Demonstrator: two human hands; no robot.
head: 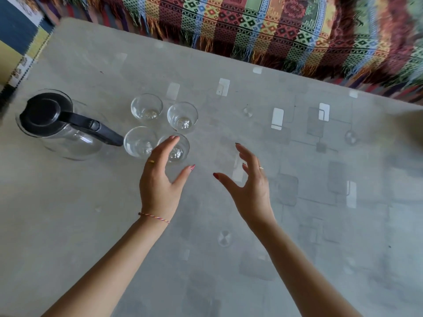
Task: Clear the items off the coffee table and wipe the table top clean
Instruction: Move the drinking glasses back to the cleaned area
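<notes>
Head view is showing a clear glass jug [61, 129] with a black lid and handle standing left of the hands on the grey tabletop [251, 259]. Four empty clear glasses [160, 128] are clustering beside it; the left hand [160, 179] is hovering spread above the nearest, while the right hand [249, 186] is hanging open, holding nothing.

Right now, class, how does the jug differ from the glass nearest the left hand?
The jug is larger than the glass. The jug has a black lid and handle; the glass has neither. The left hand reaches over the glass; nothing is near the jug. Both are clear, upright and look empty.
</notes>
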